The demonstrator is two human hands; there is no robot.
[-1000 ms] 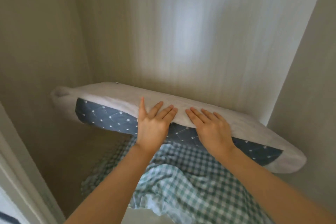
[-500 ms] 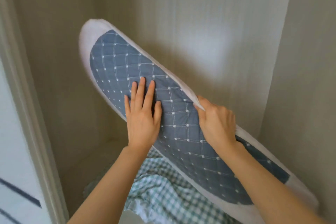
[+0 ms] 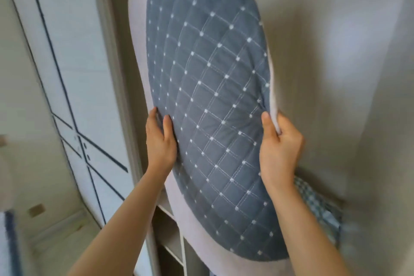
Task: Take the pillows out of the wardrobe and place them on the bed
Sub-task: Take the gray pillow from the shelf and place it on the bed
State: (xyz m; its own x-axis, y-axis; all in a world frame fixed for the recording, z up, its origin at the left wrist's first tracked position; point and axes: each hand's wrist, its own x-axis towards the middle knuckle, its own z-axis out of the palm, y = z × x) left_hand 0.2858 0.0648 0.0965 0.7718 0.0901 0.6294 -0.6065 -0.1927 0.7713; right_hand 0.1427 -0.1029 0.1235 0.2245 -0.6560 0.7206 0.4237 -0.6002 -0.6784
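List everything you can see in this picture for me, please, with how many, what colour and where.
pillow: one, blue quilted face with white dots and a white border, held nearly upright in the wardrobe opening.
checked cloth: one, green and white, low on the right inside the wardrobe, mostly hidden behind the pillow.
wardrobe: one, beige inner walls, filling the right and top.
wardrobe door: one, white with dark blue lines, on the left.
shelves: white, below the pillow; number unclear.
left hand: one, gripping the pillow's left edge.
right hand: one, pinching the pillow's right border, thumb on the blue face.
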